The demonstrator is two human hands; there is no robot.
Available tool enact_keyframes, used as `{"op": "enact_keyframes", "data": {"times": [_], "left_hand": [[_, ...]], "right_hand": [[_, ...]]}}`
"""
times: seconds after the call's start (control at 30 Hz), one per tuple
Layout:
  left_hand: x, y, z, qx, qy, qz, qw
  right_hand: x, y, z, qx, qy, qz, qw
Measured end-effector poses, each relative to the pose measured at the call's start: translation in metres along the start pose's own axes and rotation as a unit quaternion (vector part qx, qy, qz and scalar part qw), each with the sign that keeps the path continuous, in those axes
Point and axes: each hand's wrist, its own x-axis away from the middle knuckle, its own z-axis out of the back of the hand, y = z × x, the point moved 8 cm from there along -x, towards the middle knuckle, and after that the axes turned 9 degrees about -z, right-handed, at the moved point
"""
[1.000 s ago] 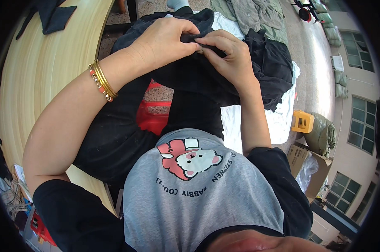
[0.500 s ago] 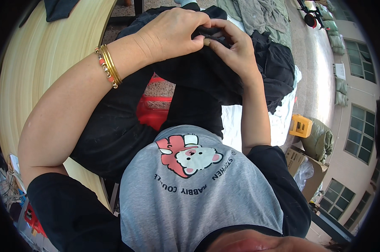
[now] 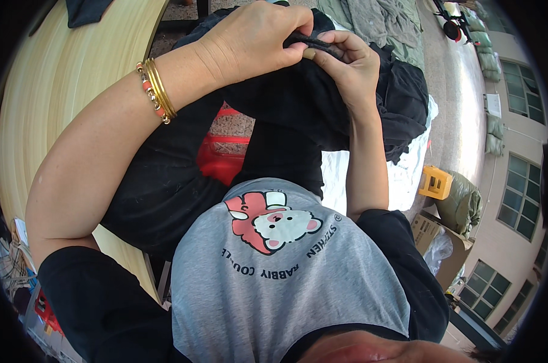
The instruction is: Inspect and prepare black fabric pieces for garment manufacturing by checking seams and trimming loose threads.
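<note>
A black cloth garment (image 3: 298, 100) lies bunched over my lap, and its folds spread out to the right. My left hand (image 3: 255, 39), with gold bangles and a beaded bracelet at the wrist, pinches a folded edge of it between thumb and fingers. Close beside it, my right hand (image 3: 352, 63) grips the same edge, thumb below and fingers above. A narrow, layered strip of the cloth shows between the two hands. What kind of garment it is cannot be made out.
A light wood-grain table (image 3: 56, 109) curves along my left, with a dark cloth piece (image 3: 87, 12) on it. Something red (image 3: 222, 157) shows between my legs. White sheeting (image 3: 340, 181) lies at right, near a yellow plastic block (image 3: 435, 183), a cardboard box (image 3: 428, 233) and green-grey cloth (image 3: 380, 27).
Both hands have shifted slightly; the right moved a little right and down. The folded cloth edge between them now shows more plainly.
</note>
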Motion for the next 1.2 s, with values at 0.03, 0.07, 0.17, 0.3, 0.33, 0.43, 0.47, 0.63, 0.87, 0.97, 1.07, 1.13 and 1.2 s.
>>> {"op": "enact_keyframes", "data": {"times": [0.03, 0.07, 0.17, 0.3, 0.33, 0.43, 0.47, 0.63, 0.87, 0.97, 1.07, 1.13, 1.2], "left_hand": [[-0.001, 0.002, 0.001, -0.004, 0.001, -0.006, 1.000], [-0.001, 0.002, 0.000, -0.004, 0.001, -0.006, 1.000], [-0.004, 0.003, 0.001, -0.019, 0.002, -0.008, 1.000], [-0.004, 0.000, -0.001, -0.042, 0.002, -0.002, 0.999], [-0.005, -0.001, -0.002, -0.051, -0.003, 0.004, 0.999], [-0.002, -0.011, 0.002, -0.054, 0.012, 0.038, 0.998], [-0.002, -0.015, 0.007, -0.036, 0.039, 0.027, 0.998], [0.022, -0.052, -0.012, 0.183, -0.219, 0.172, 0.943], [0.069, -0.090, -0.002, 0.086, -0.411, 0.292, 0.859], [0.066, -0.093, -0.005, 0.070, -0.387, 0.280, 0.876], [0.059, -0.087, -0.012, 0.032, -0.419, 0.229, 0.878], [0.050, -0.080, -0.009, 0.029, -0.381, 0.198, 0.902], [0.041, -0.074, -0.001, 0.054, -0.327, 0.195, 0.923]], "right_hand": [[0.002, -0.002, 0.000, -0.020, 0.003, 0.010, 1.000], [0.003, -0.003, -0.001, -0.020, 0.003, 0.010, 1.000], [0.005, -0.010, -0.001, 0.032, 0.020, 0.021, 0.999], [0.011, -0.015, 0.000, 0.084, 0.011, 0.011, 0.996], [0.012, -0.012, 0.003, 0.078, -0.011, -0.021, 0.997], [0.013, -0.004, 0.023, 0.138, -0.010, -0.035, 0.990], [0.016, 0.005, 0.029, 0.147, -0.032, -0.050, 0.987], [0.036, 0.048, 0.056, 0.167, -0.133, -0.169, 0.962], [0.064, 0.046, 0.054, 0.005, -0.108, -0.195, 0.975], [0.068, 0.042, 0.042, 0.212, -0.152, -0.109, 0.959], [0.073, 0.056, 0.041, 0.201, -0.139, -0.138, 0.960], [0.076, 0.061, 0.045, 0.189, -0.129, -0.148, 0.962], [0.081, 0.072, 0.055, 0.037, -0.086, -0.224, 0.970]]}}
